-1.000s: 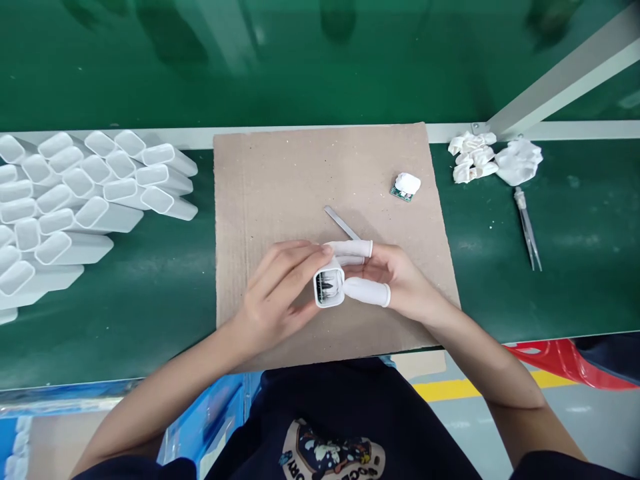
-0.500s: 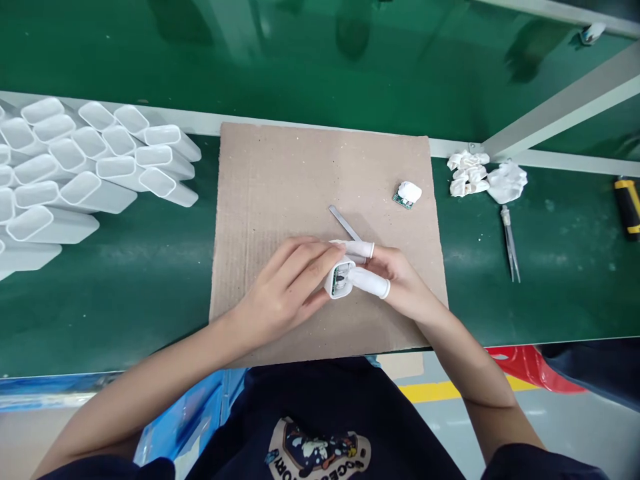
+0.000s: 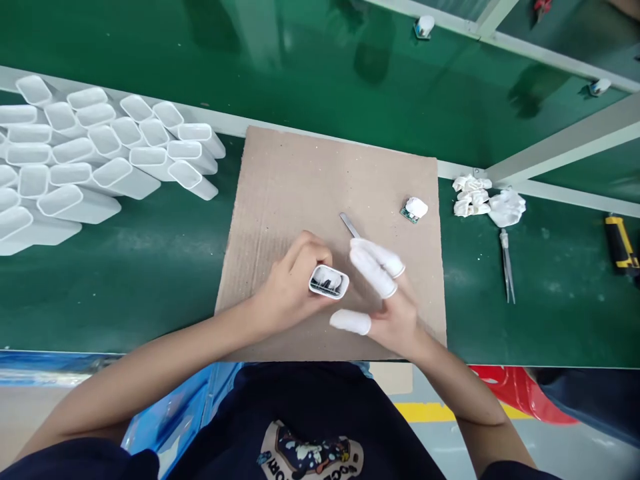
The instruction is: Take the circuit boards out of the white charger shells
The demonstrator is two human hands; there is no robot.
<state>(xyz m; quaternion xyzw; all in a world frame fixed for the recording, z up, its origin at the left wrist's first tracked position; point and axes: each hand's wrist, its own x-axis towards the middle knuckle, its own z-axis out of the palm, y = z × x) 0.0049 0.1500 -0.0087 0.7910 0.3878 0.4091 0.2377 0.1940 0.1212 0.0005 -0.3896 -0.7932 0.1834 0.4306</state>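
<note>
My left hand (image 3: 295, 277) is closed around a white plastic housing (image 3: 345, 285), whose open end faces up toward me. Inside that opening show a green circuit board edge, dark parts and something white. Just right of it, my right hand (image 3: 385, 293) is open, fingers and thumb spread, holding nothing. White finger cots cover its thumb and two fingers. Partly behind the right fingertips, a flat metal strip (image 3: 349, 224) lies on the cardboard sheet (image 3: 300, 180). A small circuit board with a white cap (image 3: 415, 209) rests near the sheet's right side.
Many white tubes (image 3: 105, 173) are stacked at the left of the green bench. Right of the cardboard are crumpled white finger cots (image 3: 471, 196), a white cloth-like piece (image 3: 507, 207), tweezers (image 3: 507, 267) and a yellow-black tool (image 3: 621, 243). A metal post (image 3: 565, 143) stands at the back right.
My right hand has come away from the housing and spread its fingers. The housing has turned in my left hand so its opening faces up more. The camera view has shifted.
</note>
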